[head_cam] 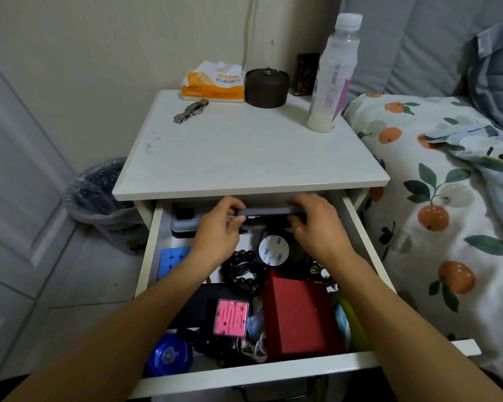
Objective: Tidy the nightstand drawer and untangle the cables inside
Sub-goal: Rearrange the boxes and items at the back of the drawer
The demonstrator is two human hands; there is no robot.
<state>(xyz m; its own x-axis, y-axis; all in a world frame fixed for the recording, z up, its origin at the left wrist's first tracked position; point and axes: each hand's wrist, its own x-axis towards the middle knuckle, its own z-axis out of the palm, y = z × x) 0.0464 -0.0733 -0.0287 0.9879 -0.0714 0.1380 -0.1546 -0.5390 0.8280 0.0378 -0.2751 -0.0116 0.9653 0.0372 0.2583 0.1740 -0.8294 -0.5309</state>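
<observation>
Drawer point(145, 256) stands open, cluttered. Our left hand point(218, 230) and right hand point(317, 224) pinch a grey case point(269, 211) by its ends at the back; we judge it light, stiff. Cable point(257, 351) lies tangled at the front.

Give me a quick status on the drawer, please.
Both hands, left and right, grip a flat grey case at drawer rear. White cables untouched. Red box crowds front.
</observation>
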